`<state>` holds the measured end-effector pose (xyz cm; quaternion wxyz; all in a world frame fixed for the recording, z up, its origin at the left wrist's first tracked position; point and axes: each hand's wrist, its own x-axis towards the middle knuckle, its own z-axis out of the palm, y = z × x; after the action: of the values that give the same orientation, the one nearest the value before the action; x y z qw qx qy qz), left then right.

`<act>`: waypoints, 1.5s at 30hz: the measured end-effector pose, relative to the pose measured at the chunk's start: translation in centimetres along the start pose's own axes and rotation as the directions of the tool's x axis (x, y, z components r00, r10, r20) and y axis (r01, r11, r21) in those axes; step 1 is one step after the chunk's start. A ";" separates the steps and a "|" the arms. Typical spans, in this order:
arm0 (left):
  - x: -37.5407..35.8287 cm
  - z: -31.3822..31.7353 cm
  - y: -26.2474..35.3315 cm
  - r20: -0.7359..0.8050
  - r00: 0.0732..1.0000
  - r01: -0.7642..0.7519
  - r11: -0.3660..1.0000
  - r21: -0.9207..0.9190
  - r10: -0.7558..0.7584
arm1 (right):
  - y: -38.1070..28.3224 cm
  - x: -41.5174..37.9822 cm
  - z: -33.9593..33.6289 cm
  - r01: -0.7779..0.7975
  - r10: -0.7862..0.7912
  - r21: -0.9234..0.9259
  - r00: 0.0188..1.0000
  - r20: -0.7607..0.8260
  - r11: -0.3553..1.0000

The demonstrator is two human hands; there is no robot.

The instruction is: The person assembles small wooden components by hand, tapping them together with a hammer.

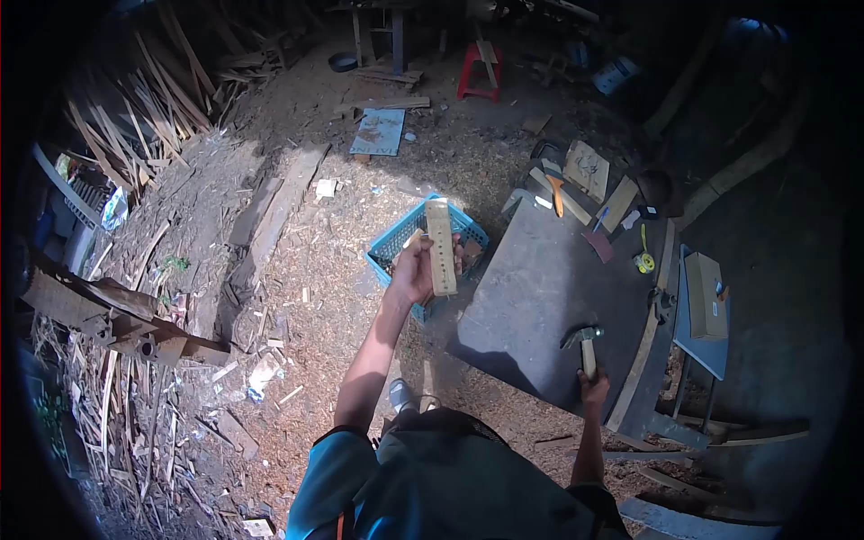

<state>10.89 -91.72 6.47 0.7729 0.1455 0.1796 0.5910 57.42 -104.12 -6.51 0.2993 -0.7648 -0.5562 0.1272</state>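
My left hand (416,273) is closed around a short, flat strip of pale wood (440,243), which stands nearly upright with a row of small dark marks or holes down its face. A blue plastic basket (382,256) is on the ground beyond that hand, its contents mostly hidden. To the right, my right hand (593,388) grips the wooden handle of a claw hammer (588,349). The hammer's head is over the near right part of a dark tabletop (526,288).
On the table's far end are an orange-handled tool (556,193), wooden pieces (587,169) and a yellow tape measure (643,262). A cardboard box (706,295) sits to the right. A red stool (478,74) stands at the back. Scrap wood (135,117) heaps the left side.
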 end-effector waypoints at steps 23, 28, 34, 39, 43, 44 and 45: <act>5.2 2.3 17.7 0.098 0.994 0.044 0.996 0.081 -0.052 | -4.2 -0.4 7.3 -0.218 0.235 0.453 0.972 0.019 0.864; 7.7 7.1 21.6 0.196 0.974 -0.166 0.946 0.277 0.113 | -3.8 0.2 6.7 -0.294 0.255 0.417 0.955 0.148 0.860; 13.1 12.4 28.4 0.328 0.945 -0.216 0.759 0.614 0.004 | -4.8 1.0 8.8 -0.591 0.588 0.043 0.789 -0.176 0.806; 17.7 18.3 34.4 0.494 0.863 -0.477 0.499 0.724 0.108 | -7.1 2.1 9.9 -0.786 0.733 -0.083 0.605 -0.311 0.613; 23.1 20.2 36.9 0.668 0.695 -0.717 0.330 0.614 0.266 | 0.0 0.8 11.6 -0.757 0.701 -0.048 0.625 -0.344 0.652; 24.6 19.8 37.0 0.703 0.650 -0.756 0.331 0.564 0.287 | 0.1 0.6 11.9 -0.783 0.726 -0.065 0.601 -0.334 0.619; 26.5 18.9 36.2 0.755 0.554 -0.831 0.285 0.478 0.350 | -1.4 1.0 11.7 -0.816 0.757 -0.087 0.566 -0.326 0.572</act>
<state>-5.56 -57.02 36.39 0.3357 0.6870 0.1415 0.6288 50.48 -99.20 -14.78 0.1890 -0.9707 -0.1217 0.0845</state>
